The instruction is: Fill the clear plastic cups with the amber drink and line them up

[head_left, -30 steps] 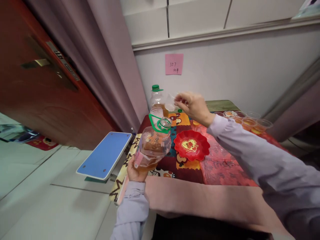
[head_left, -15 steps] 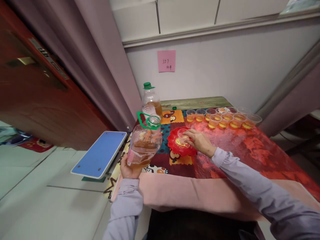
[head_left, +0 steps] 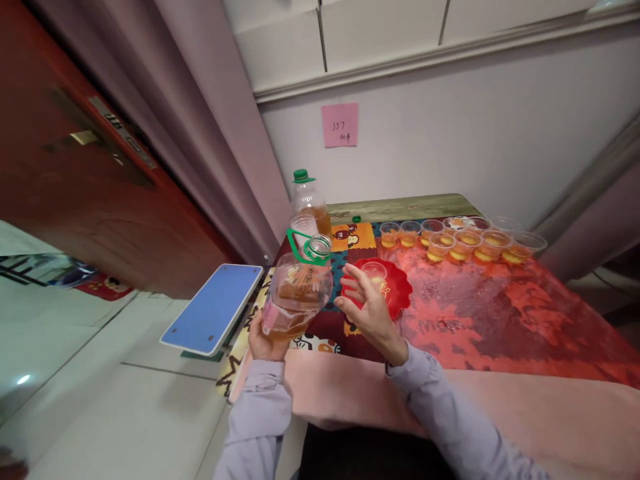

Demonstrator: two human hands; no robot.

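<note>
My left hand [head_left: 270,339] is wrapped round the lower part of a large clear plastic bottle [head_left: 303,283], which is tilted a little to the right. It has no cap, a green handle [head_left: 300,248] round its neck, and amber liquid inside. My right hand [head_left: 369,310] is in the air just right of the bottle, its fingers spread and nothing in them. Partly behind that hand lies a red scalloped plate [head_left: 399,290] with a clear plastic cup [head_left: 374,272] on it.
Several clear cups of amber liquid [head_left: 467,243] stand at the back right of the table. A second, green-capped bottle [head_left: 313,207] and stacked cups [head_left: 303,225] stand at the back left. A loose green cap [head_left: 356,219] lies nearby. Left of the table is a blue-topped stool [head_left: 213,307].
My right hand has let go of the cup on the red plate and moved left towards the bottle, fingers opening. My left hand still holds the bottle. The view has shifted slightly.
</note>
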